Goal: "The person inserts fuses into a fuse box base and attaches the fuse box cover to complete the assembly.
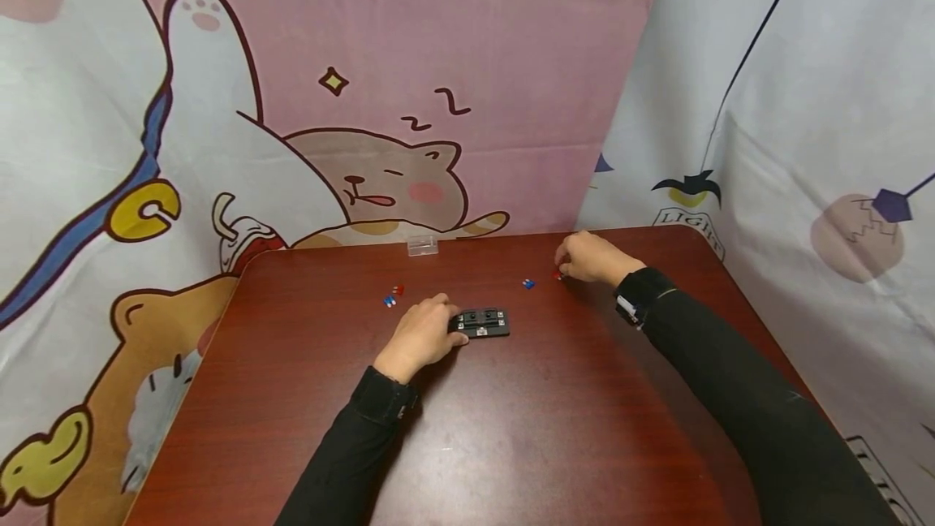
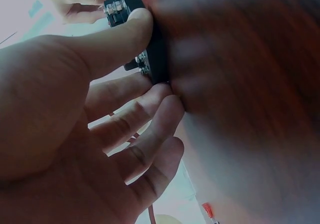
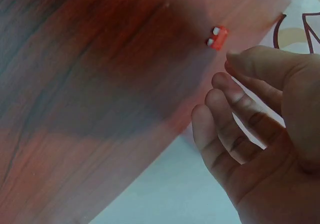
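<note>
My left hand (image 1: 424, 331) grips the left end of a black block with metal screw terminals (image 1: 484, 323) on the table. In the left wrist view the thumb presses one side of the black block (image 2: 159, 59), with fingers at its edge. At the right, my right hand (image 1: 588, 256) is above a small red piece (image 1: 558, 275). The right wrist view shows this red piece (image 3: 219, 38) with two whitish prongs, lying on the table just off the fingertips (image 3: 235, 59). Those fingers are loosely bent, with nothing seen between them.
A small blue piece (image 1: 528, 284) lies between the hands. Left of the block are another red piece (image 1: 398, 290) and a blue one (image 1: 389, 301). At the back edge of the brown table (image 1: 292, 396) sits a clear plastic piece (image 1: 422, 246), against a printed cloth (image 1: 526, 104).
</note>
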The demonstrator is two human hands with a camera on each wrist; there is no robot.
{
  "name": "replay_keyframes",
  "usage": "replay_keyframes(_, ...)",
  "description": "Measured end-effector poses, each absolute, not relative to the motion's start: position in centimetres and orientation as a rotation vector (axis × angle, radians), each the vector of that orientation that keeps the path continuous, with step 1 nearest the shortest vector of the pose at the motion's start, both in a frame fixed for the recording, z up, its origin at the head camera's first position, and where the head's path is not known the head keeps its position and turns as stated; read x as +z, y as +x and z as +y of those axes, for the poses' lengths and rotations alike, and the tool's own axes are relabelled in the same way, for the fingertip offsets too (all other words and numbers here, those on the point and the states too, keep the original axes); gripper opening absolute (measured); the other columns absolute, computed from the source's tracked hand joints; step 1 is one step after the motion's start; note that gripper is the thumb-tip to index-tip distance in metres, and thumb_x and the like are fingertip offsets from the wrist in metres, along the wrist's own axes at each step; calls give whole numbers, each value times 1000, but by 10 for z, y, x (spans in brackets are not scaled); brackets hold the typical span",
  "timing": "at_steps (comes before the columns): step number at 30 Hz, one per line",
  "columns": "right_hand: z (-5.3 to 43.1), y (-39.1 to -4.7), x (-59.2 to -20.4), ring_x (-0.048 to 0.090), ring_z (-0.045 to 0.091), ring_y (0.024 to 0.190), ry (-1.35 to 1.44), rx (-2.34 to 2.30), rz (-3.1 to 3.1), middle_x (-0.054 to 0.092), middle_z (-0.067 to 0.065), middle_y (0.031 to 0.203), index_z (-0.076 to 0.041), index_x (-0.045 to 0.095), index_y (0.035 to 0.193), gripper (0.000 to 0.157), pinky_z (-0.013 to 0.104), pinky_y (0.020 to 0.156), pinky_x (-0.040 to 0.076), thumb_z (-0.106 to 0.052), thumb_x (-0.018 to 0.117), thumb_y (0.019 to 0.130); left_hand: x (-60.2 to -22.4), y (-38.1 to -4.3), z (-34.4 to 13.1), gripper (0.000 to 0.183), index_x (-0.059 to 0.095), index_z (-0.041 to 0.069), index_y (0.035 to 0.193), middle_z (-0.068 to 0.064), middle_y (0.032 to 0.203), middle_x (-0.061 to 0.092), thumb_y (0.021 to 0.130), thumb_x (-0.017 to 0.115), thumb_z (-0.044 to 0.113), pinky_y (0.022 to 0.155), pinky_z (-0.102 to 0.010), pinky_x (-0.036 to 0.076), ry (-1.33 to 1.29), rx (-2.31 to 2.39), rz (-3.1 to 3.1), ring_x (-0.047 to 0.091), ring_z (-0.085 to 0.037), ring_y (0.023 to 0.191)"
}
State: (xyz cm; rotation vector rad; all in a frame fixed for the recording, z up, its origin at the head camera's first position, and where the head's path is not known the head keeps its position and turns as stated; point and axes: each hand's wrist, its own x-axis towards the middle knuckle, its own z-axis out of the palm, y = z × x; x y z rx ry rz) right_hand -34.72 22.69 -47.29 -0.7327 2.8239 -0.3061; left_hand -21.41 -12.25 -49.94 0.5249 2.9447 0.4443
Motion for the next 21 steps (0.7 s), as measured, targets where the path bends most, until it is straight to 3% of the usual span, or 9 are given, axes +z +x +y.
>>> replay_keyframes(4, 226, -349, -478, 74, 32, 115, -776, -302, 2813, 82, 13, 123, -6, 86, 114, 17, 54, 101, 61, -8, 76, 100, -500, -214, -122, 53, 76, 12, 141, -8, 126, 69, 98, 86, 41, 98, -49, 58, 539, 435, 2935, 67, -28, 103)
replay_keyframes(9, 225, -350, -479, 75, 31, 110, -800, -276, 2803, 83, 12, 118, -7, 87, 110, 14, 52, 98, 61, -10, 76, 101, -500, -214, -122, 53, 75, 12, 141, -9, 127, 69, 98, 86, 40, 98, -49, 58, 535, 440, 2936, 67, -28, 102)
replay_keyframes(16, 225, -351, -481, 74, 34, 120, -797, -310, 2770, 81, 15, 126, -5, 85, 118, 19, 53, 104, 60, -9, 75, 102, -501, -215, -121, 52, 76, 12, 140, -8, 125, 69, 97, 87, 41, 98, -48, 58, 542, 444, 2944, 66, -26, 101)
replay_keyframes(21, 223, -352, -482, 74, 34, 120, -838, -298, 2772, 82, 14, 123, -6, 86, 116, 18, 53, 105, 60, -8, 76, 100, -502, -215, -123, 53, 75, 13, 141, -8, 129, 69, 98, 86, 42, 101, -49, 58, 532, 434, 2940, 67, -28, 107)
